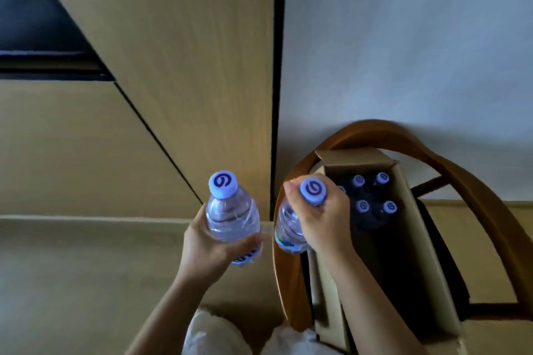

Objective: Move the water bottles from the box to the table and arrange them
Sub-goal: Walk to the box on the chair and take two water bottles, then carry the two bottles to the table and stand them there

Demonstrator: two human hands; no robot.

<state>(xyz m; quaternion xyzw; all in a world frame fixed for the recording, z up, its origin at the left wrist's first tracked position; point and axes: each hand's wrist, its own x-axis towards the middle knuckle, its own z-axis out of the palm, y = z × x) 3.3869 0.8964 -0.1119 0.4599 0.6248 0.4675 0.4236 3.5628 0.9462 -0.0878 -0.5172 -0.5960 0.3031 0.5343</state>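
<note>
Above the wooden chair (476,196), the person's left hand (207,242) wraps the body of one water bottle (230,216), while the right hand (320,219) grips a second bottle (288,228) by its neck, both clear of the cardboard box (418,239). At least four capped bottles (363,206) remain inside. No table surface with placed bottles shows, so most of the transfer and all arranging seem left.

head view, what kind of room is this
Probably a home or office room, not a workshop. A wooden armchair stands by a plain white wall, with light wood panelling beside it. A cardboard box of capped water bottles sits on the chair.
</note>
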